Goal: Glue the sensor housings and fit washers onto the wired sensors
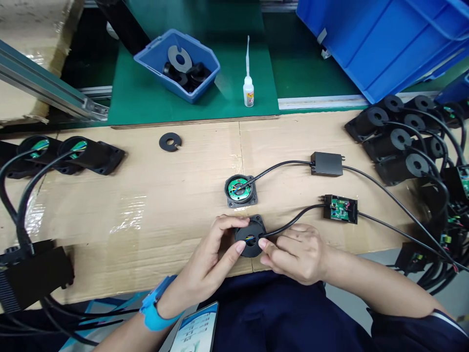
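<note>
A black round housing with a square flange (258, 221) is held between my hands near the table's front edge. Over its open end lies a black slotted disc (251, 251), with coloured wires showing through the centre hole. My left hand (210, 259) grips the housing, thumb on the disc and fingers round the far side. My right hand (298, 252) is closed at the right rim, its thumb pressing beside the slot where a black cable (298, 215) comes out. That cable runs to an open black box with a green circuit board (340, 209).
Behind lie a second housing (240, 190) with its board exposed, a closed black box (327, 164) and a loose slotted disc (170, 142). A blue bin (176, 90) and a white bottle (248, 93) stand farther back. Cabled housings crowd the right (399, 166) and left (91, 155).
</note>
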The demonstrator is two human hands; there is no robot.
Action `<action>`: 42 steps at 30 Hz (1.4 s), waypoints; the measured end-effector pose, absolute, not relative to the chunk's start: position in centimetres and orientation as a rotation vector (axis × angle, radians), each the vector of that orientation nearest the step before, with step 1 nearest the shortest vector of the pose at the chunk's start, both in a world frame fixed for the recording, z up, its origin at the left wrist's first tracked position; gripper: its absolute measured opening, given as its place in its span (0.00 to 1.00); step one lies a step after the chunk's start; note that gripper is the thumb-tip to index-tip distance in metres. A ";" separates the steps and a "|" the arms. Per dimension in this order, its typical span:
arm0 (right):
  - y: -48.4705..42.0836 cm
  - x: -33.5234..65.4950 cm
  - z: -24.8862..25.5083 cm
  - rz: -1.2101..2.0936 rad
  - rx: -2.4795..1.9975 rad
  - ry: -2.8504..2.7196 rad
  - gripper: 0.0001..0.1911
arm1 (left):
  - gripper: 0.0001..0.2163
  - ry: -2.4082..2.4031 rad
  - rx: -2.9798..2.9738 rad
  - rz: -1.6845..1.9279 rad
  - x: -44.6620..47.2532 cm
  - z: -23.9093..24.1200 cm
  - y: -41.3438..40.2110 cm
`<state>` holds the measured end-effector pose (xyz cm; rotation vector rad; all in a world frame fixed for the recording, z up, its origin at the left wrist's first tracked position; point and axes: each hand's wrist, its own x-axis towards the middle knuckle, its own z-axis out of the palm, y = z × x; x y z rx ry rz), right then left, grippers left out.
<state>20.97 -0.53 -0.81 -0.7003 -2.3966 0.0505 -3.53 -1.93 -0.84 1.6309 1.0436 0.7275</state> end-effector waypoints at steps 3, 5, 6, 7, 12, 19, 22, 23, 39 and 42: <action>-0.5 20.9 -0.7 0.042 -0.714 -2.396 0.10 | 0.17 0.976 1.862 0.675 -3.7 -0.9 -1.3; -0.5 20.9 -0.6 0.032 -0.716 -2.397 0.10 | 0.18 0.970 1.961 0.675 -3.7 -0.9 -0.8; -0.4 20.8 -0.6 0.024 -0.712 -2.401 0.09 | 0.19 0.969 1.996 0.676 -3.7 -0.9 -0.6; -0.4 20.9 -0.5 0.020 -0.706 -2.409 0.09 | 0.19 0.965 2.030 0.675 -3.6 -0.9 -0.5; -0.2 20.9 -0.4 0.004 -0.678 -2.445 0.10 | 0.23 0.941 2.134 0.671 -3.4 -1.1 -0.2; -0.4 20.6 -0.8 0.035 -0.681 -2.398 0.10 | 0.27 1.053 1.985 0.746 -3.1 -1.6 -0.8; -0.4 20.7 -0.9 0.039 -0.679 -2.395 0.10 | 0.25 1.124 1.817 0.751 -2.8 -1.7 -0.9; -0.4 20.8 -0.9 0.038 -0.676 -2.399 0.10 | 0.23 1.157 1.738 0.769 -2.8 -1.8 -1.0; -0.4 20.8 0.0 0.103 -0.674 -2.415 0.08 | 0.28 1.718 2.179 0.524 -14.5 0.5 15.4; -0.3 20.7 0.1 0.084 -0.691 -2.419 0.10 | 0.23 1.588 2.240 0.472 -15.6 -1.0 17.5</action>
